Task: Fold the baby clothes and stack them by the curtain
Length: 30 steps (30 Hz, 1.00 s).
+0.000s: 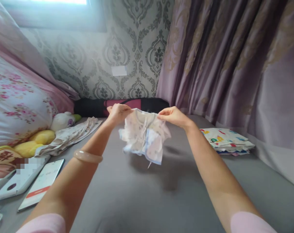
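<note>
A small white baby shirt (144,136) with pale blue trim hangs in the air above the grey bed sheet (142,191). My left hand (118,113) pinches its upper left edge. My right hand (174,116) pinches the upper right edge. The shirt droops crumpled between them, with a thin tie dangling below. A pale bangle sits on my left forearm.
A stack of folded patterned clothes (226,141) lies at the right by the curtain. A beige garment (68,135), plush toys (40,139) and floral pillows lie at the left. Two phones (41,183) rest near the left front. A dark bolster (127,106) lines the wall.
</note>
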### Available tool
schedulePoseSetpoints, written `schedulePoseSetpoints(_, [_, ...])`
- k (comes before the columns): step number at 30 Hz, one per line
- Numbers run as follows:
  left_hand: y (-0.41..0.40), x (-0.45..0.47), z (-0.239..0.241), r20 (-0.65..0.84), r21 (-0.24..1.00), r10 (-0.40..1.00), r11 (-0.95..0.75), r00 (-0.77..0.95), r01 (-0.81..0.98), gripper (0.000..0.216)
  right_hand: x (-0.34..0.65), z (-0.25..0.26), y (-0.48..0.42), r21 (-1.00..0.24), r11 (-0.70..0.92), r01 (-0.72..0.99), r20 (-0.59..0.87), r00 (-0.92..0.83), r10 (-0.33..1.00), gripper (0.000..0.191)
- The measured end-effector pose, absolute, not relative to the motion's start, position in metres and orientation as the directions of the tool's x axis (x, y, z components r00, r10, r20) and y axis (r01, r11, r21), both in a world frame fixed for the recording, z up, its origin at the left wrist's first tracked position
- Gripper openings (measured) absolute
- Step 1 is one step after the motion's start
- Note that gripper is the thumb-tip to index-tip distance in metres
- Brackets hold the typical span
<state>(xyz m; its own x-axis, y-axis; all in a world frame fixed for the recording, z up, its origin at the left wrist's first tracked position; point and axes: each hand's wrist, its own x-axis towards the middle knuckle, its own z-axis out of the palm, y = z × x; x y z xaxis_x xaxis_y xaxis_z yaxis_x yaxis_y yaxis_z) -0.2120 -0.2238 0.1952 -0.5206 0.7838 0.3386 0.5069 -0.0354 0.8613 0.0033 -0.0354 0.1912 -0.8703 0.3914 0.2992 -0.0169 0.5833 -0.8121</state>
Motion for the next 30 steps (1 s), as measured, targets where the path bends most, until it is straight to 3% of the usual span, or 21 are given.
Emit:
schedulePoseSetpoints(2, [-0.222,-0.208,0.195,0.269,0.885,0.855,-0.037,-0.444,0.464,0.031,0.002,0.191,-0.034,-0.843,0.536,-0.043,0.226,-0.933,0.280,0.041])
schedulePoseSetpoints(3, [-0.221,-0.206,0.194,0.227,0.896,0.886,-0.027,-0.405,0.443,0.034,0.001,0.191,-0.034,-0.843,0.537,-0.033,0.217,-0.934,0.285,0.041])
schedulePoseSetpoints(6, [-0.216,-0.204,0.194,0.210,0.910,0.875,-0.012,-0.436,0.413,0.031,0.001,0.191,-0.031,-0.804,0.594,0.030,0.284,-0.858,0.428,0.035])
schedulePoseSetpoints(10, [-0.209,-0.205,0.193,0.224,0.938,0.866,-0.066,-0.448,0.340,0.040,0.001,0.188,-0.023,-0.844,0.533,-0.054,0.272,-0.901,0.339,0.041])
schedulePoseSetpoints(15, [-0.199,-0.211,0.180,0.252,0.936,0.789,-0.053,-0.560,0.347,0.048,-0.006,0.175,-0.011,-0.819,0.571,-0.053,0.413,-0.745,0.524,0.044])
schedulePoseSetpoints(20, [-0.190,-0.214,0.168,0.272,0.941,0.733,-0.068,-0.623,0.332,0.043,-0.015,0.162,-0.003,-0.782,0.615,-0.099,0.511,-0.667,0.543,0.037])
schedulePoseSetpoints(26, [-0.179,-0.219,0.159,0.431,0.862,0.633,-0.078,-0.643,0.501,0.032,-0.017,0.153,0.007,-0.673,0.739,-0.010,0.629,-0.533,0.566,0.030])
schedulePoseSetpoints(30, [-0.179,-0.213,0.162,0.577,0.699,0.549,0.051,-0.605,0.713,0.026,-0.011,0.155,-0.002,-0.508,0.846,0.161,0.724,-0.452,0.521,0.028])
